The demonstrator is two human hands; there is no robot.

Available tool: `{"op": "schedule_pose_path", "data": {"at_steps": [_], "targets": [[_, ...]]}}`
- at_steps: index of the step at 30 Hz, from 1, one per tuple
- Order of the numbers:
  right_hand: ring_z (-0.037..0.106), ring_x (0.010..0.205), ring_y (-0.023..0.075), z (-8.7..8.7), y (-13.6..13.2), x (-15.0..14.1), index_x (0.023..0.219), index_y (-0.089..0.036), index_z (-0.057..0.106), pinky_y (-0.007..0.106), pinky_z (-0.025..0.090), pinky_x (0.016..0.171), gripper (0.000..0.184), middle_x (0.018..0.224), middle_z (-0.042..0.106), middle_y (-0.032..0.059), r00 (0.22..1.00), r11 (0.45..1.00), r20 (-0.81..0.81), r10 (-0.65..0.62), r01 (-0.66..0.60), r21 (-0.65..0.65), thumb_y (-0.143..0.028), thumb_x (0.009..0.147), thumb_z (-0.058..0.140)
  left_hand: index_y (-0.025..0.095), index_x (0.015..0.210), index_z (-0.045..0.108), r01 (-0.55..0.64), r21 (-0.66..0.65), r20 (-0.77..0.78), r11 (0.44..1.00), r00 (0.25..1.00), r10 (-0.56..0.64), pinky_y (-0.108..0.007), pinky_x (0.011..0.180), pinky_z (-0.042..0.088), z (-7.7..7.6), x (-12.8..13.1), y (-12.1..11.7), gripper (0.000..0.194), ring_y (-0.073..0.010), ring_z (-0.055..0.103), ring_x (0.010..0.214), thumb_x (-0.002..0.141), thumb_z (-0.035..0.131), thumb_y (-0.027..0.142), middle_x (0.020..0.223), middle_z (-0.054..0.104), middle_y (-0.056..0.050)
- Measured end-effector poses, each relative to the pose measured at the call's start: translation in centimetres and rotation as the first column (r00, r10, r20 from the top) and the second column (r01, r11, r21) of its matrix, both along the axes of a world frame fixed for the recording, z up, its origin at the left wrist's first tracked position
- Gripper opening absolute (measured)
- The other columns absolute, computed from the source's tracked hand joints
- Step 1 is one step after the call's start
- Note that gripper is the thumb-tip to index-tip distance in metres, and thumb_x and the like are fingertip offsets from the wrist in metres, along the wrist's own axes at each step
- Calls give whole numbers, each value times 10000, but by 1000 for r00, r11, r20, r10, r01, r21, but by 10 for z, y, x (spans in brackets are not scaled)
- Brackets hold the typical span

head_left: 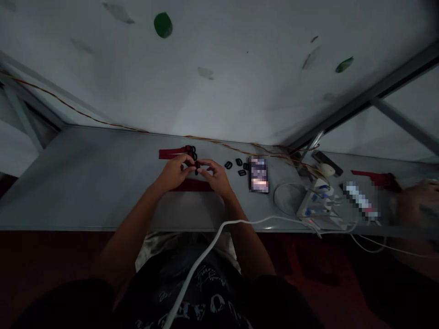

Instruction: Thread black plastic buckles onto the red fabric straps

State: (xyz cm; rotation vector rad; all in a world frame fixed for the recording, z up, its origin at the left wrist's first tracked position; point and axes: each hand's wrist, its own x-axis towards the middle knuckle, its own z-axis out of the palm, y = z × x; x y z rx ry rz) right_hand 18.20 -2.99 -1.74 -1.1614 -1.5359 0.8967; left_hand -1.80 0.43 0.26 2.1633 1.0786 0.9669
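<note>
Between my two hands is a small black strap buckle [196,167], pinched from both sides at the fingertips. My left hand [176,172] is closed on its left side, and my right hand [216,175] grips the right side with thumb and finger. A red strap [191,185] lies on the table under and between the hands; whether it runs into the held buckle I cannot tell. Just beyond my left hand, another red strap [169,152] lies flat, with black buckles [190,149] at its right end. Several loose black slide buckles [239,162] lie to the right of my right hand.
A lit phone [259,175] lies beyond the loose buckles. Farther right stand a power strip with plugs [318,201] and a second lit phone [360,200]. A white cable [219,233] crosses the table's front edge. At far right is another person's blurred hand [416,203].
</note>
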Motion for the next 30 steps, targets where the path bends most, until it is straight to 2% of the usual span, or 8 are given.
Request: {"op": "schedule_pose_path", "data": {"at_steps": [2, 5, 10, 14, 18, 22, 26, 30], "targets": [[713, 1047, 206, 6, -13, -3, 1131, -246, 758, 358, 539, 940, 338, 1140, 778, 58, 964, 998, -261, -47, 33, -58, -448, 861, 759, 203, 1068, 702, 13, 11, 71, 1000, 997, -14, -293, 780, 589, 13, -2, -14, 235, -174, 736, 860, 937, 702, 398, 1050, 780, -48], [717, 976, 177, 17, -32, -12, 1041, -258, 792, 338, 540, 945, 305, 1063, 791, 30, 867, 985, -483, -124, 51, -163, -454, 808, 814, 225, 1092, 759, 28, 159, 175, 987, 983, -56, -319, 911, 609, 27, -3, -37, 187, -189, 756, 1028, 953, 697, 333, 1133, 795, -55], [719, 881, 165, 35, -55, -21, 943, -260, 815, 342, 556, 914, 332, 958, 798, 14, 722, 938, -685, -98, -164, -306, -421, 673, 923, 233, 952, 798, -21, 350, 270, 937, 960, -79, -298, 906, 629, 38, -2, -64, 175, -149, 771, 960, 978, 639, 165, 1035, 813, -29], [717, 850, 157, 44, -66, -17, 894, -244, 815, 337, 559, 868, 348, 902, 793, 16, 664, 871, -745, -65, -326, -367, -396, 618, 963, 229, 917, 787, 1, 328, 300, 945, 948, -105, -330, 956, 620, 41, -1, -73, 158, -170, 756, 1060, 957, 663, 141, 1149, 794, -48], [669, 753, 120, 46, -72, -10, 868, -234, 820, 277, 519, 742, 343, 855, 778, 7, 693, 816, -720, -17, -407, -411, -360, 592, 979, 201, 834, 753, 118, 232, 335, 966, 922, -193, -275, 802, 626, 45, -1, -79, 147, -151, 775, 899, 947, 682, 141, 968, 817, -41], [640, 740, 108, 46, -77, -6, 908, -218, 824, 256, 482, 727, 323, 856, 770, 5, 730, 790, -682, 37, -440, -427, -345, 641, 954, 200, 831, 745, 92, 169, 311, 981, 940, -142, -242, 747, 591, 46, -2, -84, 106, -136, 753, 802, 915, 726, 137, 856, 799, -22], [647, 755, 122, 44, -85, -12, 916, -215, 813, 269, 488, 747, 338, 854, 757, 7, 706, 793, -704, -70, -389, -469, -361, 645, 954, 205, 877, 736, 117, 195, 182, 974, 971, -153, -218, 705, 562, 41, -2, -90, 74, -114, 703, 749, 911, 730, 140, 833, 744, -4], [644, 751, 131, 37, -94, -28, 905, -211, 792, 277, 504, 753, 363, 839, 744, 6, 587, 787, -766, -261, -330, -521, -368, 625, 961, 195, 937, 692, 39, 313, 145, 949, 985, -88, -265, 818, 577, 29, 5, -100, 130, -137, 680, 880, 966, 619, 91, 940, 710, -36]]}}
